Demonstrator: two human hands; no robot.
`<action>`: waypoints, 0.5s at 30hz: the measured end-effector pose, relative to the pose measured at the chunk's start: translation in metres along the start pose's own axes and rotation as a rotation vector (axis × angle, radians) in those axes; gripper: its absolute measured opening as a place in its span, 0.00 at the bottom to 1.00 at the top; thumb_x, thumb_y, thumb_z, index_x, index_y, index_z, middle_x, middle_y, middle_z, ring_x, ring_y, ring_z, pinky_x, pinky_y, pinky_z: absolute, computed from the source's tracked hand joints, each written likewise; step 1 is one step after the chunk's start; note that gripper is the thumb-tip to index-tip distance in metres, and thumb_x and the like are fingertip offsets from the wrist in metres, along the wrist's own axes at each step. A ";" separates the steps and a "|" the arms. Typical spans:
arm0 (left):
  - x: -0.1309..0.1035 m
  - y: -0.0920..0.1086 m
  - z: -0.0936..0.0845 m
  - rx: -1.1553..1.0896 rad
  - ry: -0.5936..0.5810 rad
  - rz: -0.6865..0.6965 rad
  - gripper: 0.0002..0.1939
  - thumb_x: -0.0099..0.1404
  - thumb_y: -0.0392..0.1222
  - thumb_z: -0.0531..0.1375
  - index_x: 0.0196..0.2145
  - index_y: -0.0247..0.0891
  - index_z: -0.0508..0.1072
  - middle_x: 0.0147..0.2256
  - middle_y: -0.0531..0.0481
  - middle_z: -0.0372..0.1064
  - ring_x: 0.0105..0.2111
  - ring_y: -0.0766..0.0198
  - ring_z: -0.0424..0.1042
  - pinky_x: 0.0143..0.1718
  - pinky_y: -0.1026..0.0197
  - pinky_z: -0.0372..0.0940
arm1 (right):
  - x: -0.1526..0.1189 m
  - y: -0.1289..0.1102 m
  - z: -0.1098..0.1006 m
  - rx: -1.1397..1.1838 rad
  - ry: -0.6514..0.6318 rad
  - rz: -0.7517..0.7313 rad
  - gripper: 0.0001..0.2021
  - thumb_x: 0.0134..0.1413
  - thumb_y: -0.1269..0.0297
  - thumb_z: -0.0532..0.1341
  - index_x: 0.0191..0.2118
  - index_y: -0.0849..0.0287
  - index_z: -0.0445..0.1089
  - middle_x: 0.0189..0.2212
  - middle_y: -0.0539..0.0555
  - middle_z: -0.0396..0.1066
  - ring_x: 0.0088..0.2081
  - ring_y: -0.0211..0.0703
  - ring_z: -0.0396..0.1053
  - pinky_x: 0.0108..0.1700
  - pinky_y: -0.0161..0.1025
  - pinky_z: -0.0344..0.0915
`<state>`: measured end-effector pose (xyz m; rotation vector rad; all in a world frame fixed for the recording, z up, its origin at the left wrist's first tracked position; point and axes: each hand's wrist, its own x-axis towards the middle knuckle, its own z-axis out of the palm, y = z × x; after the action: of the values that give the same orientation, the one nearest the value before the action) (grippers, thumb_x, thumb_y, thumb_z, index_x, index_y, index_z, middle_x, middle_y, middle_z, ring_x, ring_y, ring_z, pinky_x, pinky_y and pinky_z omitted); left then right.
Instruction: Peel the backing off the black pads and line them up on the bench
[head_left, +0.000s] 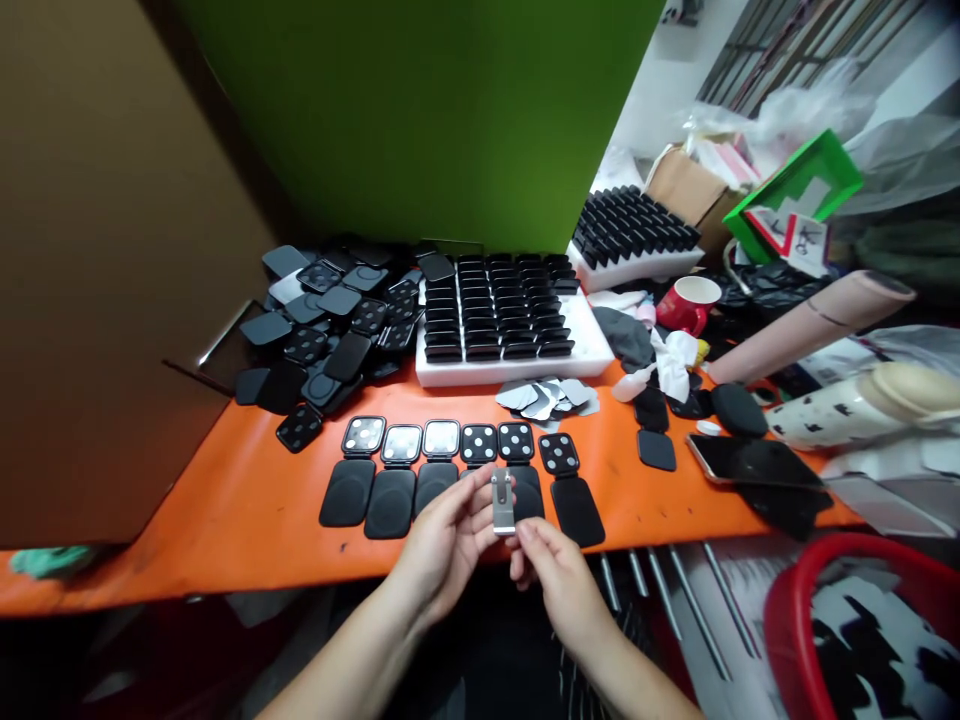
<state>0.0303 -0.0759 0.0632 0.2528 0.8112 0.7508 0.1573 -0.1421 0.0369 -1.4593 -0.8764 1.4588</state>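
Note:
A small flat grey metal piece (503, 503) with a dark slot and two round spots near its top lies across the fingers of my left hand (454, 530). My right hand (553, 568) pinches its lower corner between thumb and fingers. Just beyond my hands is a row of opened black hinged cases. Their upper square lids (559, 454) show light dots, while two lids (441, 438) look whitish and shiny. The lower halves (390, 503) are plain black pads, and my hands partly cover those in the middle.
Behind the row stands a white foam tray (510, 372) of upright black pieces, with loose grey cut-outs (551, 398) before it. A pile of black cases (330, 320) is at left. A phone (739, 460), red mug (686, 305) and red bin (795, 600) are at right.

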 end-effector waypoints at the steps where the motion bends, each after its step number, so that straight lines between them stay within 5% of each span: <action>1: 0.000 0.000 0.000 -0.025 -0.018 -0.007 0.16 0.64 0.41 0.52 0.48 0.31 0.67 0.44 0.38 0.69 0.42 0.55 0.71 0.42 0.56 0.67 | 0.000 0.000 0.000 -0.012 -0.004 -0.006 0.18 0.57 0.52 0.49 0.30 0.61 0.64 0.19 0.48 0.60 0.23 0.36 0.60 0.26 0.33 0.60; 5: 0.000 0.002 -0.002 -0.098 -0.053 -0.031 0.19 0.65 0.47 0.50 0.48 0.31 0.66 0.46 0.38 0.68 0.44 0.55 0.70 0.44 0.55 0.65 | -0.004 0.004 -0.004 -0.179 0.096 -0.109 0.13 0.59 0.56 0.49 0.33 0.60 0.65 0.20 0.48 0.62 0.24 0.37 0.61 0.28 0.33 0.61; 8: -0.001 0.004 -0.001 -0.119 -0.042 -0.054 0.20 0.65 0.48 0.49 0.48 0.32 0.65 0.47 0.38 0.67 0.44 0.54 0.69 0.44 0.54 0.65 | -0.008 0.009 -0.010 -0.421 0.172 -0.332 0.08 0.58 0.63 0.52 0.41 0.58 0.65 0.30 0.52 0.69 0.31 0.40 0.66 0.35 0.37 0.64; 11: -0.002 0.006 0.000 -0.110 -0.034 -0.064 0.20 0.66 0.49 0.49 0.49 0.32 0.65 0.47 0.38 0.67 0.44 0.55 0.69 0.43 0.56 0.66 | -0.010 0.010 -0.014 -0.639 0.127 -0.561 0.14 0.56 0.70 0.53 0.49 0.55 0.62 0.38 0.55 0.70 0.38 0.43 0.67 0.41 0.41 0.64; 15: -0.002 0.006 0.000 -0.097 -0.042 -0.070 0.20 0.66 0.49 0.49 0.48 0.33 0.66 0.46 0.39 0.67 0.44 0.56 0.70 0.43 0.57 0.66 | -0.008 0.008 -0.015 -0.760 0.031 -0.658 0.20 0.55 0.74 0.52 0.53 0.55 0.60 0.33 0.55 0.71 0.33 0.43 0.68 0.37 0.42 0.65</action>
<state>0.0260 -0.0731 0.0675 0.1521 0.7378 0.7148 0.1708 -0.1543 0.0318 -1.4705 -1.8076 0.6178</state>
